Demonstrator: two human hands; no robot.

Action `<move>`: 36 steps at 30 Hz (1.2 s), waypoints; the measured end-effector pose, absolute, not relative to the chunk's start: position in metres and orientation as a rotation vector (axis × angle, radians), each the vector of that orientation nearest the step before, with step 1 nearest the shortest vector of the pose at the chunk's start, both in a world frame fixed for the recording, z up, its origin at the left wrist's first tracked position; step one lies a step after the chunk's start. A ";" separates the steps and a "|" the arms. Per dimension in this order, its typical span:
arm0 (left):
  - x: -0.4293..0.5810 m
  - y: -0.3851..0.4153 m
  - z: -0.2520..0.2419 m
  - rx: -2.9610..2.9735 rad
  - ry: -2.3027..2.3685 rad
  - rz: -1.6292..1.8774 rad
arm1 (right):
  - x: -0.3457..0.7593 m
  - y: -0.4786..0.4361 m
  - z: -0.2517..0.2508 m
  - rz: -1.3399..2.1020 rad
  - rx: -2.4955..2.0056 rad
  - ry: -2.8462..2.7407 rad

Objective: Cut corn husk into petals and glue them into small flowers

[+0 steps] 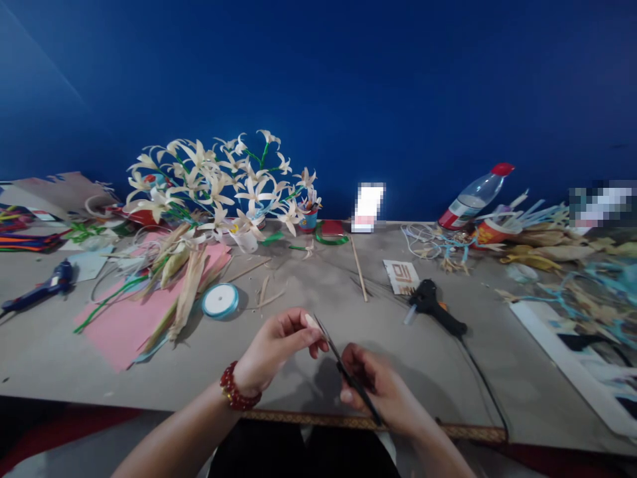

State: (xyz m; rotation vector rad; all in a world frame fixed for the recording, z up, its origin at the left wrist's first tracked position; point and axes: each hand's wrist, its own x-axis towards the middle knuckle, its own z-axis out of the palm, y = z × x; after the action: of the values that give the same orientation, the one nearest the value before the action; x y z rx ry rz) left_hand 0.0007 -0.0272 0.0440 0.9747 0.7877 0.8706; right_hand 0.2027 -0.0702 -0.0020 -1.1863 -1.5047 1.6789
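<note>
One pair of scissors (348, 370), diagonal, tips up-left

Scissors (343, 365) with handles buried in our right hand (385, 392), scrap (312, 321) in our left hand (276, 348) too small to name, pixelated patch (368, 207) at the wall, second blur (602, 202) far right, printed sheet (587, 372) cut by the edge

craft workshop, glue gun (436, 309), ribbon spool (219, 300), handmade flowers (219, 182), cluttered table (308, 279)
</note>
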 end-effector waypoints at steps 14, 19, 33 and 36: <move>0.000 -0.025 0.045 0.989 0.802 0.843 | 0.208 -0.071 -0.011 1.640 -1.221 -1.590; -0.002 -0.025 0.046 1.010 0.794 0.827 | 0.207 -0.071 -0.011 1.656 -1.234 -1.568; -0.004 -0.023 0.046 1.023 0.830 0.818 | 0.208 -0.070 -0.010 1.515 -1.291 -1.664; -0.005 -0.023 0.046 1.040 0.824 0.808 | 0.207 -0.070 -0.011 1.549 -1.305 -1.630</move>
State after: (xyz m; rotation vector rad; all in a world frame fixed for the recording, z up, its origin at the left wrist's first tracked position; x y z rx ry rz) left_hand -0.0050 -0.0227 0.0462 1.0398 0.8239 0.8075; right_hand 0.2070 -0.0703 -0.0106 -1.3054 -1.6302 1.5488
